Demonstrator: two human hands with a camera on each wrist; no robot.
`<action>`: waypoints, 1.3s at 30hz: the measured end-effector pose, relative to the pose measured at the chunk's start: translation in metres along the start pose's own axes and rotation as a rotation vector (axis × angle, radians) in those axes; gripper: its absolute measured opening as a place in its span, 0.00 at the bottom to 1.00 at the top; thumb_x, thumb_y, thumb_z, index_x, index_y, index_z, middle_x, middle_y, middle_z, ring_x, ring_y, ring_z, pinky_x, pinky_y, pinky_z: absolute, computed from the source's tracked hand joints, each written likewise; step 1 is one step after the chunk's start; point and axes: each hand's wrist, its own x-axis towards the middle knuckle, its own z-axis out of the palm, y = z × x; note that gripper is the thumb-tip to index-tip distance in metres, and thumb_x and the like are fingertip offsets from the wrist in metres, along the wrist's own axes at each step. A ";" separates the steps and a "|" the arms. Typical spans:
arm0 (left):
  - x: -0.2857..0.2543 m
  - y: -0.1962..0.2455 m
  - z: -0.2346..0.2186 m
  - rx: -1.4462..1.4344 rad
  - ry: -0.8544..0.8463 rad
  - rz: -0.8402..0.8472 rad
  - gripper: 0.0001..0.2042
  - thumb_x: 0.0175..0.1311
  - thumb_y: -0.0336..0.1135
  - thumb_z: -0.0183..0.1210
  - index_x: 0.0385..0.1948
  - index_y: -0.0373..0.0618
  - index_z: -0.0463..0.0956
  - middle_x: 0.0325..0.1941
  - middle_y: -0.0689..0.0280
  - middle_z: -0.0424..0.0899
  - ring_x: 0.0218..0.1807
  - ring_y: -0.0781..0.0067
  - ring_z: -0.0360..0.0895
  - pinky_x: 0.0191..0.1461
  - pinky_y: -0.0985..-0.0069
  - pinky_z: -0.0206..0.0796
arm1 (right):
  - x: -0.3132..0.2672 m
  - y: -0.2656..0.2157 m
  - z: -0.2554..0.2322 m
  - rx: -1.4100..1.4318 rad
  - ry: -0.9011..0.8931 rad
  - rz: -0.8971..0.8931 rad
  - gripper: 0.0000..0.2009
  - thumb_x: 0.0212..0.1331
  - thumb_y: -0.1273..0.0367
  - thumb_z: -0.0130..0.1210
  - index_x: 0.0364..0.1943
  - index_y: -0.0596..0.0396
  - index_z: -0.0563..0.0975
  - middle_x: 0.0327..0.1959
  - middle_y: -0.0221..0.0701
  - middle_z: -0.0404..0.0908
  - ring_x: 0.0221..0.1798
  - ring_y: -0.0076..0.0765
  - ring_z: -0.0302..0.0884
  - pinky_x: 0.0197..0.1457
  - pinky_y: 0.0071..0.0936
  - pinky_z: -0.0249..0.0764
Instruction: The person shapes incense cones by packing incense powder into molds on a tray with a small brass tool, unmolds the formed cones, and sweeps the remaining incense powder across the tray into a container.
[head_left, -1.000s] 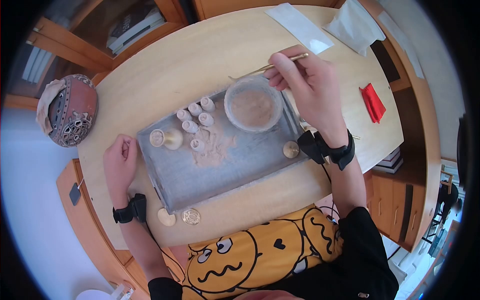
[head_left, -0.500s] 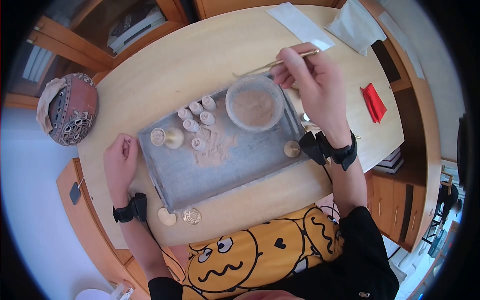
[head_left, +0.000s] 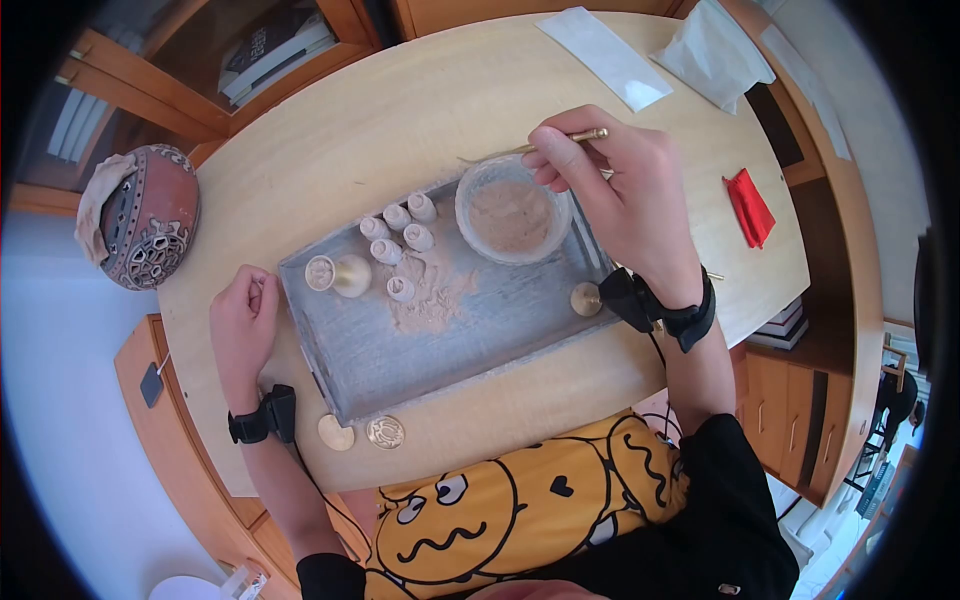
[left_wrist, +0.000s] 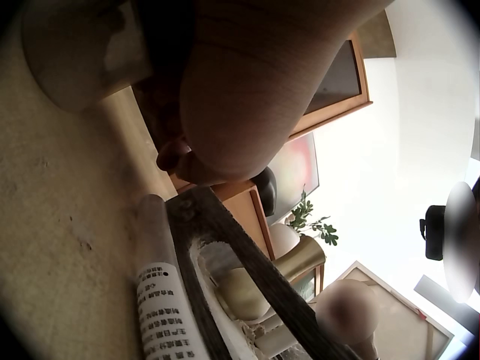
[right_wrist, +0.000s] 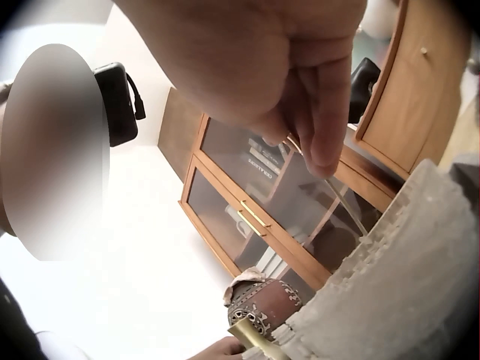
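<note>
My right hand (head_left: 640, 195) pinches a slim brass tool (head_left: 590, 134) at its thick end, above the right side of a ridged whitish bowl (head_left: 467, 235). The tool's thin shaft (right_wrist: 346, 205) slants to the bowl's far rim. Grey-brown powder (head_left: 510, 215) fills part of the bowl. Beside the left edge of a grey tray (head_left: 470, 345), my left hand (head_left: 245, 325) rests on the table, fingers loosely curled and holding nothing. Closest to it in the tray is a brass cup (head_left: 352, 276) lying beside a small powder-filled vessel (head_left: 320, 272).
Several small powder-topped bottles (head_left: 397, 217) stand in the tray by spilled powder (head_left: 430, 305). A brass knobbed disc (head_left: 586, 299) lies at its right. Two brass discs (head_left: 385, 432) lie in front. A patterned pot (head_left: 160, 215), red pouch (head_left: 748, 208) and white packet (head_left: 610, 60) lie around.
My right hand rose a little with the brass tool, then came back down toward the bowl, its fingers now nearer the rim. The left hand stays in place.
</note>
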 end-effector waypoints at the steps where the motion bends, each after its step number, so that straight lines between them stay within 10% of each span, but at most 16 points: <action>1: 0.000 0.000 0.000 0.003 -0.005 -0.007 0.07 0.67 0.30 0.59 0.29 0.38 0.74 0.14 0.65 0.60 0.17 0.72 0.57 0.24 0.71 0.52 | 0.000 0.000 0.000 0.000 0.000 0.000 0.07 0.67 0.69 0.59 0.35 0.59 0.82 0.22 0.32 0.85 0.25 0.29 0.85 0.29 0.22 0.76; 25: 0.000 0.000 -0.001 0.017 -0.005 0.010 0.08 0.69 0.31 0.58 0.30 0.38 0.74 0.15 0.69 0.61 0.19 0.79 0.55 0.24 0.74 0.49 | -0.006 -0.005 0.000 -0.128 0.047 -0.108 0.06 0.63 0.69 0.63 0.34 0.57 0.82 0.15 0.34 0.75 0.18 0.37 0.75 0.24 0.29 0.69; 28: 0.000 0.000 -0.001 0.018 -0.008 0.002 0.08 0.69 0.31 0.58 0.30 0.38 0.74 0.15 0.69 0.62 0.19 0.79 0.55 0.25 0.74 0.49 | -0.006 -0.009 -0.003 -0.135 -0.085 -0.038 0.08 0.71 0.72 0.56 0.37 0.64 0.81 0.28 0.33 0.86 0.30 0.25 0.86 0.36 0.19 0.82; 31: -0.001 -0.001 -0.001 0.022 -0.012 -0.009 0.08 0.69 0.31 0.58 0.30 0.38 0.74 0.15 0.69 0.62 0.19 0.79 0.56 0.25 0.74 0.49 | -0.006 -0.004 0.002 -0.123 0.106 -0.120 0.06 0.63 0.69 0.63 0.34 0.57 0.82 0.16 0.34 0.76 0.17 0.37 0.73 0.24 0.29 0.68; 39: -0.001 0.001 -0.002 0.014 -0.015 -0.016 0.08 0.69 0.31 0.58 0.30 0.38 0.74 0.15 0.69 0.62 0.19 0.80 0.56 0.25 0.75 0.50 | 0.004 -0.008 -0.004 0.178 0.065 0.153 0.09 0.70 0.68 0.57 0.37 0.62 0.80 0.24 0.33 0.85 0.26 0.26 0.85 0.32 0.21 0.78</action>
